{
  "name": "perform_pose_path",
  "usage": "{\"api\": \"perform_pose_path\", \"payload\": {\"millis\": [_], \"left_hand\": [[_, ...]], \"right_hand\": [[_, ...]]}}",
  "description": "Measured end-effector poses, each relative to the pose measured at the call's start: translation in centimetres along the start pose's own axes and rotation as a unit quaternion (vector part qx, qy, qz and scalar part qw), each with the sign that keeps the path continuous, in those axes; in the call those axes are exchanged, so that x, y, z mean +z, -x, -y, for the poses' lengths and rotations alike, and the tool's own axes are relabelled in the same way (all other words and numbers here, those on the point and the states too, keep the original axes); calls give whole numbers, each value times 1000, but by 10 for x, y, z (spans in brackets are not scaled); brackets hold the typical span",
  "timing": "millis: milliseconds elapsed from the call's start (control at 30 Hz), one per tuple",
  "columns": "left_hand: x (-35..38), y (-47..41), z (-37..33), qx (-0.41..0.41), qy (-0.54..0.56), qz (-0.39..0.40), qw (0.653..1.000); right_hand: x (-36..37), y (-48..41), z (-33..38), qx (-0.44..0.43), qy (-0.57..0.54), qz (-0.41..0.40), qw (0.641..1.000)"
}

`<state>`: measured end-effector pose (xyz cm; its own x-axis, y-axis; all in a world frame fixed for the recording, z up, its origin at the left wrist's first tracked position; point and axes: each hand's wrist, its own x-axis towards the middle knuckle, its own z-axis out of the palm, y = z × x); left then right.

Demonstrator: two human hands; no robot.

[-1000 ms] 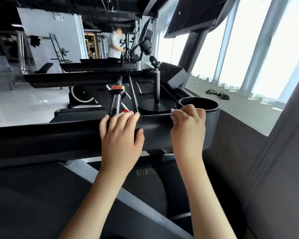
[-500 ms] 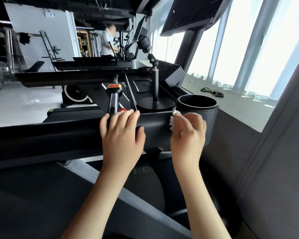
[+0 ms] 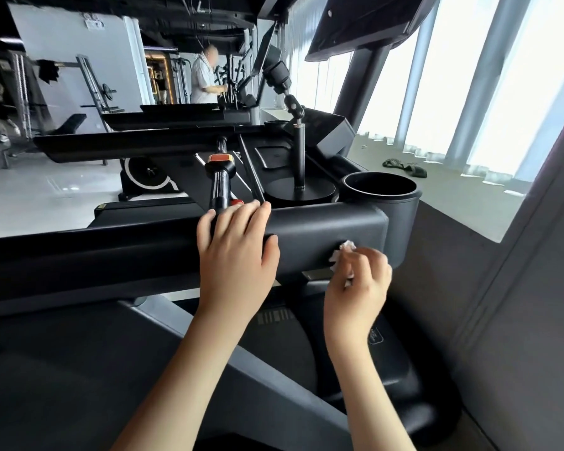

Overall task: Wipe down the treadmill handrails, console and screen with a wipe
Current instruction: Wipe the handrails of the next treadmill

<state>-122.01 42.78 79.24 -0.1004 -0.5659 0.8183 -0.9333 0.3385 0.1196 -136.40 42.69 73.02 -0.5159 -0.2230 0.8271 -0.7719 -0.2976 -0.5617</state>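
Wipe (image 3: 342,254), pinched by fingers of my right hand (image 3: 355,289), rubs the console (image 3: 323,227) front; my left hand (image 3: 236,260) rests flat-fingered on top to steady me

Most of the crumpled white wipe (image 3: 343,252) out of sight behind the curled fingers (image 3: 372,260) of the right hand (image 3: 357,289).

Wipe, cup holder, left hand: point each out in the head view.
wipe (image 3: 341,255): head view, crumpled part above the fingers.
cup holder (image 3: 404,229): head view, outer wall below the rim.
left hand (image 3: 235,255): head view, back of the hand.
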Motion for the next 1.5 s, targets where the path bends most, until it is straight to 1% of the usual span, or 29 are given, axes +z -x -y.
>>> {"api": "perform_pose_path", "payload": {"millis": [100,167,233,367,400,467,533,567,667,733,867,967,1000,1067,1133,1200,1233,1267,1333,1400,1433,1500], "left_hand": [[-3,-3,1,-4,17,6,1000],[-6,-4,4,-1,37,7,999],[-8,-3,7,-1,39,5,999],[-9,3,15,-42,-7,-20,999],[-9,4,17,-41,-16,-24,999],[-7,6,17,-32,-26,-31,999],[-7,6,18,-32,-24,-31,999],[-7,5,18,-32,-23,-30,999],[-8,6,19,-27,-20,-28,999],[-9,6,19,-26,-19,-26,999],[-9,6,19,-25,-22,-22,999],[-10,6,20,-19,-24,-19,999],[-10,6,20,-19,-24,-17,999],[-10,6,20,-20,-24,-15,999],[-11,7,20,-19,-25,-16,999],[-11,7,20,-17,-26,-18,999],[-11,7,20,-15,-26,-18,999],[-11,7,21,-14,-25,-16,999],[-12,6,22,-11,-27,-12,999],[-12,6,22,-11,-28,-10,999],[-12,6,22,-11,-28,-11,999],[-11,7,21,-13,-28,-14,999]], "right_hand": [[5,19,14,-30,-29,32,999],[7,12,15,-47,-33,43,997],[5,2,9,-31,-24,32,999],[4,13,8,19,-28,0,999],[5,20,13,14,-38,5,999],[8,22,22,-27,-56,30,998],[8,8,27,-57,-55,47,996],[7,-2,28,-56,-51,44,996],[4,-25,28,-5,-41,11,999],[6,-27,33,-2,-38,20,999],[9,-41,47,-102,-10,96,990],[16,-76,52,-108,46,156,981],[19,-86,54,-113,77,196,971],[23,-98,61,-127,126,292,940],[25,-98,67,-140,104,362,916],[24,-93,71,-162,62,381,908],[24,-92,69,-160,45,369,914],[24,-91,65,-151,36,340,927],[24,-88,54,-135,36,248,959],[20,-77,53,-135,28,176,975],[17,-68,55,-138,12,162,977],[11,-50,55,-148,-29,161,975]]}}
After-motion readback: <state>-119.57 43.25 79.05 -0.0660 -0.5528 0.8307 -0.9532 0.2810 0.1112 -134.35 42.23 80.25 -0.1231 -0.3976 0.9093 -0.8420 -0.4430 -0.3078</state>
